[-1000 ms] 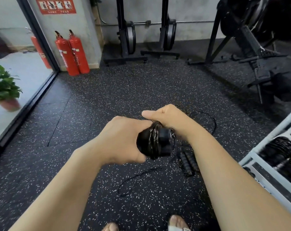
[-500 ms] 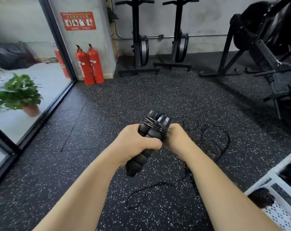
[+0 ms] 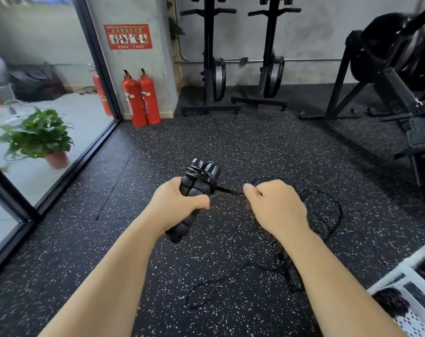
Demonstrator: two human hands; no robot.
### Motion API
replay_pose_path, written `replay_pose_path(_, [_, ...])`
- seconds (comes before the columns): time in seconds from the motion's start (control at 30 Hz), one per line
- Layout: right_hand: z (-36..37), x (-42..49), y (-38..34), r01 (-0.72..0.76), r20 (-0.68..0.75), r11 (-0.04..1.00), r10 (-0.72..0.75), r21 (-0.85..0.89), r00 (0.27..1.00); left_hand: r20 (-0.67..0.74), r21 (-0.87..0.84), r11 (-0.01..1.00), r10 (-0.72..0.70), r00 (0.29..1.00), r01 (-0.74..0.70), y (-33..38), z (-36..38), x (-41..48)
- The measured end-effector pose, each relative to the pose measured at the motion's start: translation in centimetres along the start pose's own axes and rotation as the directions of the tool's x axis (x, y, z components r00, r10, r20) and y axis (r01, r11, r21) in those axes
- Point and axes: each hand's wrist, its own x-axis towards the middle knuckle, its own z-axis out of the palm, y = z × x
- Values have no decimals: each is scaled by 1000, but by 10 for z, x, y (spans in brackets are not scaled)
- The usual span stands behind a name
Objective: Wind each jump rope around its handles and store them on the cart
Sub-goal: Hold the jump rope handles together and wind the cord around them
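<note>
Your left hand (image 3: 180,205) squeezes both black handles (image 3: 199,184), and your right hand (image 3: 274,207) pinches the cord (image 3: 231,190) at 3 o'clock from them. Pull it snug and lay each loop beside the last (no crossing); loose rope (image 3: 341,212) lies further right, the cart (image 3: 389,280) at 5 o'clock.

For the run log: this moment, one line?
left hand grips black ribbed handles | right hand pinches thin black rope | winding unfinished
</note>
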Motion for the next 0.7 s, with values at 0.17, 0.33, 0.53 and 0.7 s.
replay_pose_path(0.17, [-4,-6,-2,71,-64,997,-73,-33,995,-112,109,994,-12,994,24,-7,-9,3])
replay_pose_path(0.33, [-10,-17,-17,208,-140,977,-211,-37,967,-159,151,986,-44,986,68,-7,-16,5])
replay_pose_path(0.53, [-15,-21,-34,407,-288,901,-433,-149,854,-182,611,790,76,980,52,5,-3,-5])
replay_pose_path(0.7, [-15,-10,-39,478,-257,842,-534,-250,806,29,901,414,245,969,-131,16,22,-19])
